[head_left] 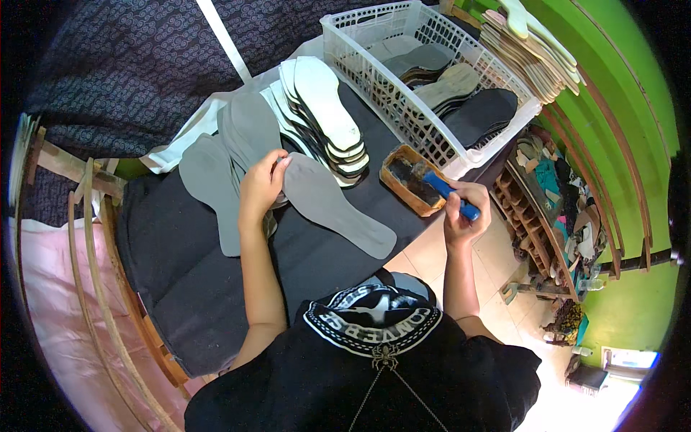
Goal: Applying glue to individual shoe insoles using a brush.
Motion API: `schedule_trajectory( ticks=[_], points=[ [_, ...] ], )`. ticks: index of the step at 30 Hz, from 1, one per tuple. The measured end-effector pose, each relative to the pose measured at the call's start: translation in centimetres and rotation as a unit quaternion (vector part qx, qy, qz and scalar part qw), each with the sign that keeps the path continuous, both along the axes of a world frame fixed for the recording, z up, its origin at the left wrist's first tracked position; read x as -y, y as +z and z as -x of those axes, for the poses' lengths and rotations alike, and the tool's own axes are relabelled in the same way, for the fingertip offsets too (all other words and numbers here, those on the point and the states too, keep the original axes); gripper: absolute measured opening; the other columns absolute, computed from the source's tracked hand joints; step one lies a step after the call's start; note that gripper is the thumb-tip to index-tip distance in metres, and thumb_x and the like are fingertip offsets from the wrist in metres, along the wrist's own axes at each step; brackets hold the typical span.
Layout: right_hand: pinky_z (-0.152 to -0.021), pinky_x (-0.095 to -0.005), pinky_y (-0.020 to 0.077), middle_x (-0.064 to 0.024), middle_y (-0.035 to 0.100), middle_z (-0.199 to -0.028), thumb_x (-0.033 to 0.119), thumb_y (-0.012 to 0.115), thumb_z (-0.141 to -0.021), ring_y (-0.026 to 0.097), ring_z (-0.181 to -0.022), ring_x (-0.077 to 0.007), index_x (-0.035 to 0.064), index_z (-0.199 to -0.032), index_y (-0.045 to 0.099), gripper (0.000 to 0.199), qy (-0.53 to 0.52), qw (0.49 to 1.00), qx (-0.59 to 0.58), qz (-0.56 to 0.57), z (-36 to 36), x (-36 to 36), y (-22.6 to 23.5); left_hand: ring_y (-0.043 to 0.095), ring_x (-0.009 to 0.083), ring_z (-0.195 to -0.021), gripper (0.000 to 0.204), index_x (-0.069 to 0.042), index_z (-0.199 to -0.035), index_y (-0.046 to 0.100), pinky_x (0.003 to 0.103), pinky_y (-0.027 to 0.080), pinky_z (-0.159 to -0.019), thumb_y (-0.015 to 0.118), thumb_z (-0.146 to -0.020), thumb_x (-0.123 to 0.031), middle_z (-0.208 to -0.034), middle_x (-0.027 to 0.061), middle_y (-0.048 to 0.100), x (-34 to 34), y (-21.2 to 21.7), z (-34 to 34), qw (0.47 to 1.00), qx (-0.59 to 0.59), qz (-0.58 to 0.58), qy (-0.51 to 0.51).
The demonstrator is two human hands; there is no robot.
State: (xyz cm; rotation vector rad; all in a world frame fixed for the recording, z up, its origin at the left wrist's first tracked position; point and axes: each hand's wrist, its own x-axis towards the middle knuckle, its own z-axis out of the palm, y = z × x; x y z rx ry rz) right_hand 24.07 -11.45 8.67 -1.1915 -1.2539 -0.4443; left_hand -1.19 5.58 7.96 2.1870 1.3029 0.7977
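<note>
My left hand [260,189] pinches the rounded end of a grey insole [335,205], which stretches toward the table's near right edge. Under and beyond that hand lie more grey insoles [209,176], overlapping in a loose spread. In my right hand [468,216] is a blue-handled tool, likely a brush [440,184], held closed in the fingers. Its working end dips into a worn brown rectangular container [393,180] with dark contents, so its tip is hidden. A fanned stack of white-topped insoles [324,108] sits just beyond the grey piece.
Dark cloth covers the table [169,288]. A white plastic crate [461,160] with stacked insoles stands at the far right. Behind it, cut sole pieces [529,57] are piled by the green wall. A wooden shelf [529,216] with scraps is at right; wooden rails [108,288] stand at left.
</note>
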Motion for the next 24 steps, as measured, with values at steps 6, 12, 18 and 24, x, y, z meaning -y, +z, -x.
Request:
schedule_trajectory(
  ticks=[6,12,18,24],
  points=[
    [-0.056,-0.0292,0.0447,-0.0125,0.055,-0.067,-0.001,0.061,-0.064,0.055,-0.061,-0.0225,0.0003,-0.073,0.047,0.016,-0.002,1.0,0.024,-0.008,0.3,0.2,-0.2,0.052,0.0326,-0.059,0.02,-0.009,-0.087,0.055,0.035,0.039,-0.052,0.048,-0.08,-0.027,-0.062,0.0155,0.053,0.2,-0.1,-0.1,1.0,0.002,-0.028,0.009],
    [-0.059,-0.0309,0.0441,-0.0149,0.054,-0.066,0.023,0.054,-0.079,0.054,-0.061,-0.0218,0.0001,-0.075,0.042,0.026,0.008,0.997,0.01,-0.076,0.9,0.4,-0.9,0.053,0.0319,-0.066,0.02,-0.007,-0.085,0.054,0.035,0.04,-0.054,0.048,-0.08,-0.026,-0.071,0.014,0.056,-0.2,-0.7,-0.1,0.999,0.005,-0.032,0.014],
    [-0.048,-0.0284,0.0457,-0.0093,0.052,-0.057,0.025,0.056,-0.077,0.056,-0.052,-0.0201,0.0004,-0.073,0.043,0.028,0.19,0.981,0.017,0.033,4.2,0.9,-1.7,0.054,0.031,-0.071,0.02,-0.007,-0.084,0.055,0.035,0.041,-0.058,0.048,-0.079,-0.025,-0.079,0.0123,0.058,-0.3,-0.7,-0.2,0.999,-0.015,-0.031,0.016],
    [-0.037,-0.0264,0.0394,-0.0079,0.054,-0.06,0.014,0.069,-0.063,0.051,-0.045,-0.0199,0.0038,-0.071,0.048,0.024,0.3,0.947,0.089,0.072,6.7,-0.8,-1.4,0.054,0.0305,-0.071,0.019,-0.008,-0.085,0.056,0.035,0.042,-0.058,0.049,-0.079,-0.026,-0.079,0.0117,0.058,-0.2,-0.4,-0.3,0.999,-0.004,-0.031,0.019]
  ],
)
